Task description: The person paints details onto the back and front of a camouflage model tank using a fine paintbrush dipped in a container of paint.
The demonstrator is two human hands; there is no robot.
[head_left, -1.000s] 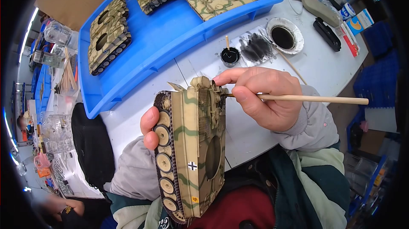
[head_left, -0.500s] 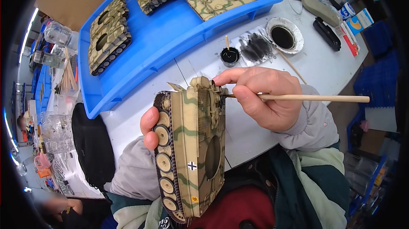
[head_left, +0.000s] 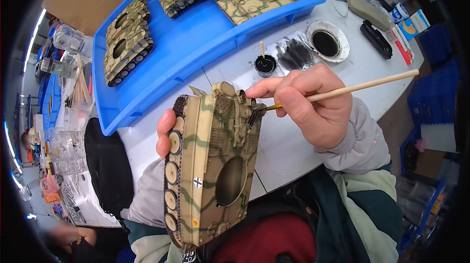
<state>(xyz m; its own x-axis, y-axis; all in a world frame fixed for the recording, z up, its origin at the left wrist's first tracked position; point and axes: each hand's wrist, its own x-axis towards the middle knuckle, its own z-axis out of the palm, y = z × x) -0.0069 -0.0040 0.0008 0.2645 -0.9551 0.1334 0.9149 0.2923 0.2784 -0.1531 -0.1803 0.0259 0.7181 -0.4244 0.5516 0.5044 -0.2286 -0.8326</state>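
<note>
A camouflaged model tank hull (head_left: 200, 165) is tilted in front of me, its round turret opening and rear grilles showing. My left hand (head_left: 166, 133) grips it from the track side; two fingertips show and the rest is behind the hull. My right hand (head_left: 316, 104) pinches a paintbrush (head_left: 362, 86) with a pale wooden handle. The brush tip meets a dark part near the hull's upper right corner, and my right index finger rests close to that corner. Beyond the hand stand a small pot of black paint (head_left: 265, 65) and a black-smeared paper (head_left: 295, 53).
A blue tray (head_left: 181, 43) holds several more camouflaged hulls (head_left: 128, 43). A white bowl of dark liquid (head_left: 327, 43) sits to the right, near a black case (head_left: 376, 39). A black cloth item (head_left: 107, 165) lies at left. Another person's arm (head_left: 87, 236) shows at lower left.
The hull has turned so more of its top faces me, and it has shifted slightly left. The brush handle's far end has swung upward; the right hand stays near the same corner.
</note>
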